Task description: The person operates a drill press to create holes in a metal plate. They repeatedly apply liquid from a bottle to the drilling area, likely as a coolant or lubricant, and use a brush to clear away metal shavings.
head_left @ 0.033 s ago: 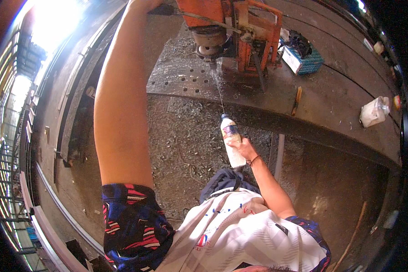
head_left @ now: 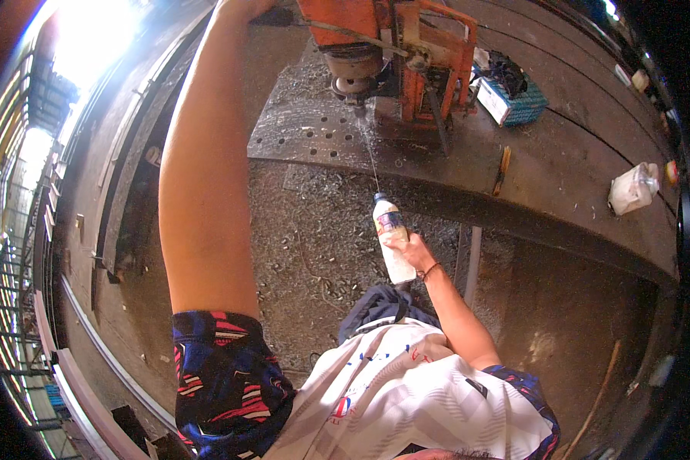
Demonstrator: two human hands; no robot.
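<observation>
In my right hand (head_left: 412, 253) is a white plastic squeeze bottle (head_left: 389, 222) with a dark cap, my fingers wrapped round it. A thin jet of liquid runs from its tip up to the bit under the chuck (head_left: 354, 83) of an orange drilling machine (head_left: 345, 23). Spray scatters around the bit, over a steel plate (head_left: 291, 142) with several drilled holes. My left arm reaches up along the machine's left side. Of my left hand (head_left: 245, 8) only a part shows at the top edge, beside a dark part of the machine; its fingers are hidden.
Right of the machine, a blue box (head_left: 514, 103) with black stuff on top rests on the steel surface. Farther right stands a whitish plastic container (head_left: 634, 188). A small yellow-brown stick-like piece (head_left: 502, 170) lies between. Metal chips (head_left: 307, 230) cover the ground below the plate.
</observation>
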